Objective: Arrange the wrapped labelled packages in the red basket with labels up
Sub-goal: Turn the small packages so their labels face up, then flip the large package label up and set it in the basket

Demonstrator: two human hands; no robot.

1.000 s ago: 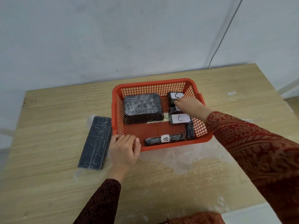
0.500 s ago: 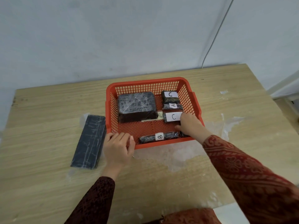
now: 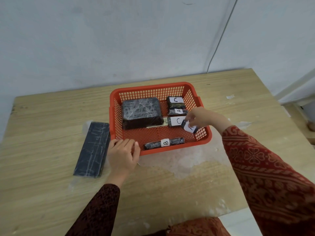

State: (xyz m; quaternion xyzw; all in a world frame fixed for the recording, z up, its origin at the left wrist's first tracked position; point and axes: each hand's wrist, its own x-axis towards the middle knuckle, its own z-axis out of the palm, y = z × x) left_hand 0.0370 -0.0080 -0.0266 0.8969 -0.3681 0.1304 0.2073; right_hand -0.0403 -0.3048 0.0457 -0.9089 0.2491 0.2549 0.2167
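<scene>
The red basket [image 3: 153, 86] stands mid-table. Inside lie a large black wrapped block [image 3: 141, 112] with no label showing, a C package [image 3: 175, 101] at the back right, an A package [image 3: 177, 111] below it, a second C package [image 3: 175, 121], and a long B package [image 3: 164, 143] along the front wall. My right hand [image 3: 202, 117] is shut on a small A-labelled package [image 3: 189, 127], lifted and tilted over the basket's right side. My left hand [image 3: 123, 153] rests against the basket's front left corner, fingers curled on the rim.
A long dark wrapped package [image 3: 92, 149] lies on the wooden table [image 3: 51, 193] left of the basket, no label visible. A pale patch marks the tabletop in front of the basket. The wall runs behind the table; the table's right edge is near.
My right hand went from the back-right packages to the basket's front right corner, took a small package there, and now holds it raised with its A label showing. The left hand stayed.
</scene>
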